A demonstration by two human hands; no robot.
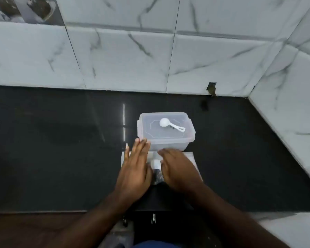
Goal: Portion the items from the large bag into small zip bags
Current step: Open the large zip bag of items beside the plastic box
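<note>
While both hands lie flat on the dark countertop, their fingers are straight and spread over a clear plastic bag that rests under them. The left hand reaches forward with its fingertips just at the near left corner of the lidded container, and a pale edge of the bag shows beside its little finger. The right hand presses palm-down just beside it, covering most of the bag's right half; the bag's corner pokes out past its knuckles. Between the two hands a small white patch and some dark contents are visible, too blurred to identify. Just beyond the fingers stands the translucent container, its lid on, with a white measuring scoop lying on top, bowl to the left. White marble-pattern wall tiles rise behind the counter.
</note>
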